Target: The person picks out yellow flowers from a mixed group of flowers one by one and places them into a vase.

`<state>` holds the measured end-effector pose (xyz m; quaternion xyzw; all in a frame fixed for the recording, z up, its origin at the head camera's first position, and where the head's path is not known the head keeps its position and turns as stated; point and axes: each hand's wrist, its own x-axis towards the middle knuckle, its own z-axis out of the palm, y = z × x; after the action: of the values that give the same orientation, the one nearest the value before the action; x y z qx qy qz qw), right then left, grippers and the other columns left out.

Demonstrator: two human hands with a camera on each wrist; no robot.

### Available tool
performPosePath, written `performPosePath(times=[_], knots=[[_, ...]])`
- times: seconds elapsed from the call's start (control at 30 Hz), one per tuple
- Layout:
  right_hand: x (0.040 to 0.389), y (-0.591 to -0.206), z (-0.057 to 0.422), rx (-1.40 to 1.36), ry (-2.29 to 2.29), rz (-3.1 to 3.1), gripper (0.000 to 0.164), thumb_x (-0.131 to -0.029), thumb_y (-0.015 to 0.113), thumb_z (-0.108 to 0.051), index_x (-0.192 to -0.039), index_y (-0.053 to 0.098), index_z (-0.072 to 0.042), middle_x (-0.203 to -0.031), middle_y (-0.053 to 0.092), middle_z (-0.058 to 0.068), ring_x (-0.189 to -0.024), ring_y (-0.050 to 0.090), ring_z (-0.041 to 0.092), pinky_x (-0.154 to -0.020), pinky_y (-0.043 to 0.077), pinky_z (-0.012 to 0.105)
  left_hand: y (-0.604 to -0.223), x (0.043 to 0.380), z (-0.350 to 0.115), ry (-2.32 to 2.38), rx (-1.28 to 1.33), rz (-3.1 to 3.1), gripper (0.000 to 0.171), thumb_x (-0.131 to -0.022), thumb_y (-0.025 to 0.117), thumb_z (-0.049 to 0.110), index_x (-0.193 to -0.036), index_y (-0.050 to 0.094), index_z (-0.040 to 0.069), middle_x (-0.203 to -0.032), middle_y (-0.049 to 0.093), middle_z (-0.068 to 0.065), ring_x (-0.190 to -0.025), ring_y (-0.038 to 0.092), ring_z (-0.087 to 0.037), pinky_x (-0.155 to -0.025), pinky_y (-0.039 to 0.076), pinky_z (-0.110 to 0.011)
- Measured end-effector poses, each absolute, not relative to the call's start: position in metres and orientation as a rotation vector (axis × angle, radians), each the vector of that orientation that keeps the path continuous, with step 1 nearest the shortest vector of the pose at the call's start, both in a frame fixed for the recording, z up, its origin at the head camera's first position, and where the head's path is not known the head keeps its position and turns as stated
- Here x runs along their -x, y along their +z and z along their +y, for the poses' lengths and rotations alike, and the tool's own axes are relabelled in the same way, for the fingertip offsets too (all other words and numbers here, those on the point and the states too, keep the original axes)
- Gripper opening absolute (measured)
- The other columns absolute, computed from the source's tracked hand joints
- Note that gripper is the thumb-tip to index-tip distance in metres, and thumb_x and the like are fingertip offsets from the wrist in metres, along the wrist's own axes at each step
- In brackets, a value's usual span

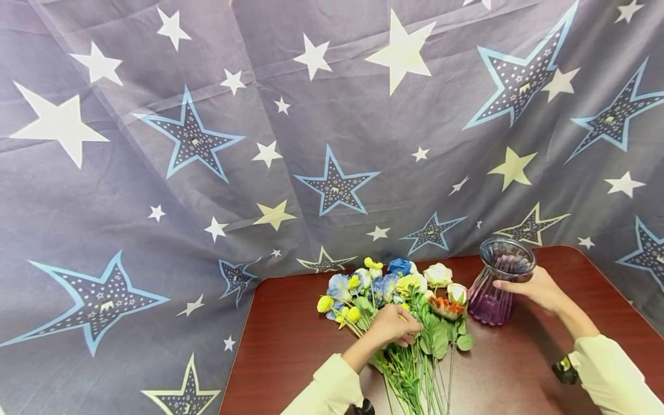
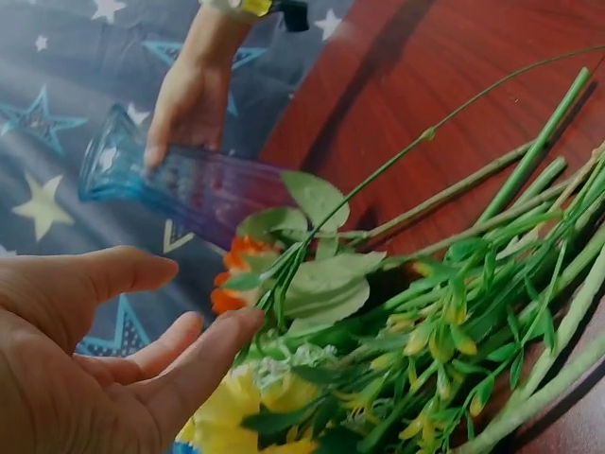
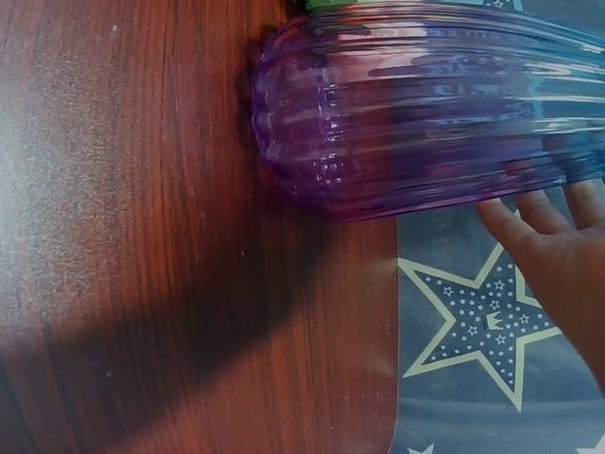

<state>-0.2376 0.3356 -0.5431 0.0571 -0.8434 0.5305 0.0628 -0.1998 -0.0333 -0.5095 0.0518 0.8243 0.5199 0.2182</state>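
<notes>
Many stems (image 1: pixel 426 383) cropped below, right hand (image 1: pixel 542 291) partly behind vase (image 1: pixel 490 297)

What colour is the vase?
The vase is purple at the bottom, shading to blue toward the top; the left wrist view shows it best.

From the head: looking forward and down from the near side, farthest back, spanning the dark red wood-grain table (image 1: pixel 290 323) and, on the far side, the grey star-printed fabric cloth (image 1: pixel 249 115). From the left wrist: close beside the left hand (image 1: pixel 392 326), rolled sideways, facing right across the green-stemmed blue, yellow, white and orange flowers (image 1: pixel 437 337). From the right wrist: nearest to the ribbed see-through purple-to-blue vase (image 3: pixel 378 123), likewise rolled, facing far, with rim cut off. Common to all three: table, cloth, vase, right hand (image 1: pixel 542 291). Common to head and left wrist: left hand, most flowers.
</notes>
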Motion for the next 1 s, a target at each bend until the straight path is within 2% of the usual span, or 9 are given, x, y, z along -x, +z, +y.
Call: performPosePath(times=[0.23,0.4,0.47,0.57,0.73,1.0], knots=[[0.237,-0.543,0.336,-0.158,1.614,-2.538,0.062,-0.084,0.083,-0.011,-0.131,0.053,0.016,-0.094,0.063,-0.032,-0.089,0.062,-0.011,-0.077,0.052,0.011,-0.512,0.188,-0.019,1.356,-0.086,2.249,0.012,-0.085,0.081,0.008,-0.082,0.079,-0.003,-0.076,0.075,-0.022,-0.066,0.076,-0.033,-0.063,0.064,-0.040],[0.237,-0.542,0.336,-0.137,1.569,-2.561,0.063,-0.083,0.084,-0.014,-0.131,0.055,0.014,-0.092,0.062,-0.033,-0.089,0.060,-0.012,-0.076,0.050,0.009,-0.521,0.182,-0.010,1.253,0.026,2.330,0.027,-0.081,0.087,0.013,-0.064,0.071,0.000,-0.065,0.073,-0.017,-0.049,0.070,-0.022,-0.061,0.063,-0.039],[0.236,-0.542,0.335,-0.131,1.563,-2.567,0.063,-0.083,0.085,-0.015,-0.131,0.055,0.014,-0.092,0.062,-0.034,-0.089,0.060,-0.012,-0.076,0.050,0.009,-0.525,0.180,-0.007,1.236,0.051,2.339,0.031,-0.079,0.089,0.015,-0.061,0.069,0.000,-0.062,0.072,-0.016,-0.041,0.063,-0.016,-0.061,0.063,-0.040],[0.235,-0.542,0.334,-0.129,1.569,-2.562,0.064,-0.083,0.085,-0.015,-0.132,0.055,0.014,-0.092,0.061,-0.034,-0.089,0.060,-0.012,-0.076,0.050,0.010,-0.530,0.178,-0.004,1.242,0.084,2.317,0.030,-0.078,0.090,0.014,-0.062,0.069,0.000,-0.061,0.072,-0.017,-0.038,0.059,-0.012,-0.059,0.063,-0.038],[0.234,-0.542,0.333,-0.128,1.571,-2.559,0.065,-0.083,0.085,-0.015,-0.132,0.054,0.014,-0.093,0.061,-0.035,-0.089,0.059,-0.013,-0.076,0.050,0.010,-0.535,0.178,0.000,1.276,0.148,2.271,0.027,-0.076,0.091,0.010,-0.065,0.067,0.001,-0.066,0.074,-0.018,-0.053,0.073,-0.024,-0.054,0.061,-0.032],[0.235,-0.546,0.333,-0.122,1.600,-2.550,0.064,-0.083,0.085,-0.014,-0.131,0.053,0.015,-0.093,0.061,-0.035,-0.089,0.059,-0.013,-0.077,0.050,0.008,-0.548,0.182,0.003,1.429,0.230,2.081,0.017,-0.074,0.086,-0.006,-0.069,0.070,-0.005,-0.073,0.074,-0.024,-0.070,0.077,-0.034,-0.055,0.061,-0.029]])
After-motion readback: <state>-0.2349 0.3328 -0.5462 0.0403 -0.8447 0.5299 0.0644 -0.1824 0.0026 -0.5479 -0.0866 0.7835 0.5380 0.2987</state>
